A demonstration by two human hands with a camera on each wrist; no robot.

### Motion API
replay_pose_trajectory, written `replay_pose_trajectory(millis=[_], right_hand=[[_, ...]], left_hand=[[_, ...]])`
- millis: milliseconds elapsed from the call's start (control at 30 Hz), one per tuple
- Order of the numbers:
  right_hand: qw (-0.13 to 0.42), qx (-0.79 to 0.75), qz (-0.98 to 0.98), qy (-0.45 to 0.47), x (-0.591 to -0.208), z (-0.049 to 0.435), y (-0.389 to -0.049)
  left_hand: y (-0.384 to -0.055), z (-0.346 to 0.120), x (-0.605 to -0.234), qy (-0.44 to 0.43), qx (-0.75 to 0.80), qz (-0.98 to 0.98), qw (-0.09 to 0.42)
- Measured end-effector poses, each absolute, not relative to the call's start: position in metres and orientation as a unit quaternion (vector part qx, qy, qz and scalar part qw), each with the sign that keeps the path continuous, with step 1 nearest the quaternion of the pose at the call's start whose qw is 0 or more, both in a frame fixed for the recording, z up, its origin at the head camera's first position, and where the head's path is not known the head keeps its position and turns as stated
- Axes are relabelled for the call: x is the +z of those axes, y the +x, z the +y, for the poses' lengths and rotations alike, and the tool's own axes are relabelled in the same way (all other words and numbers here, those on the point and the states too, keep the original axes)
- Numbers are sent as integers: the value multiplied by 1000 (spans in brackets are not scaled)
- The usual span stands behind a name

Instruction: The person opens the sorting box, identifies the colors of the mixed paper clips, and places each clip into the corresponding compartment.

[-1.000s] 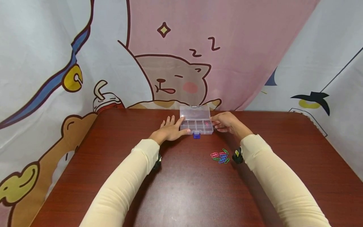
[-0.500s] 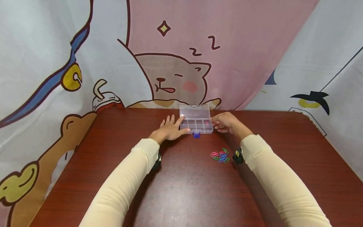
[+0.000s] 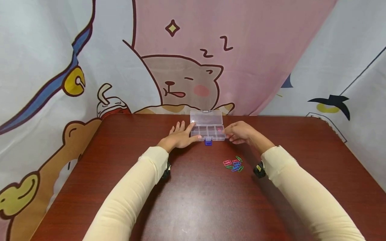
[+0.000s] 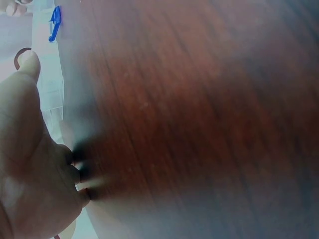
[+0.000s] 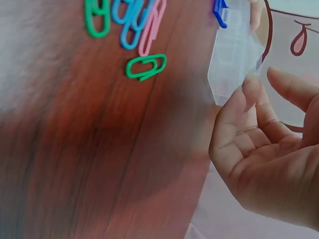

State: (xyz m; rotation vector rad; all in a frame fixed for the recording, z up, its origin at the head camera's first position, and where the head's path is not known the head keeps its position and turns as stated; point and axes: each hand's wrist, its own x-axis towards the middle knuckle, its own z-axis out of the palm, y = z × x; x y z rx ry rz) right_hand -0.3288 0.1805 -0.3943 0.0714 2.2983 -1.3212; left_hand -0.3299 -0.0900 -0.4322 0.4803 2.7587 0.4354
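Note:
A clear plastic compartment box (image 3: 206, 117) stands at the far side of the table, its lid raised at the back and a blue latch (image 3: 208, 142) hanging at its front. One pink paper clip (image 3: 219, 129) lies in a back right compartment. Spread out flat, my left hand (image 3: 180, 137) touches the box's left end with thumb and index finger. At the right end is my right hand (image 3: 241, 131), fingertips right at the wall. The right wrist view shows its fingers (image 5: 251, 89) loosely bent, the thumb apart, nothing visible between them.
Several pink, blue and green paper clips (image 3: 236, 164) lie in a loose group on the brown table (image 3: 193, 201), nearer than the box and left of my right wrist. A cartoon-printed curtain (image 3: 256, 50) hangs behind the table's back edge.
My right hand has shifted slightly lower along the box's right end, and its forearm has swung a little to the right. The left hand, box and clips stay put.

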Motion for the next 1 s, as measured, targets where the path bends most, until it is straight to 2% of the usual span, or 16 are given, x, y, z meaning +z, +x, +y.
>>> replay_pose_trajectory(millis=[600, 800, 1000], right_hand=[[306, -389, 866, -66, -397, 176, -291], [312, -377, 868, -78, -397, 173, -284], [294, -329, 891, -108, -399, 171, -276]], left_hand=[[-331, -87, -432, 165, 153, 962, 155], [-333, -88, -433, 162, 156, 962, 153], [-333, -88, -434, 160, 156, 960, 167]])
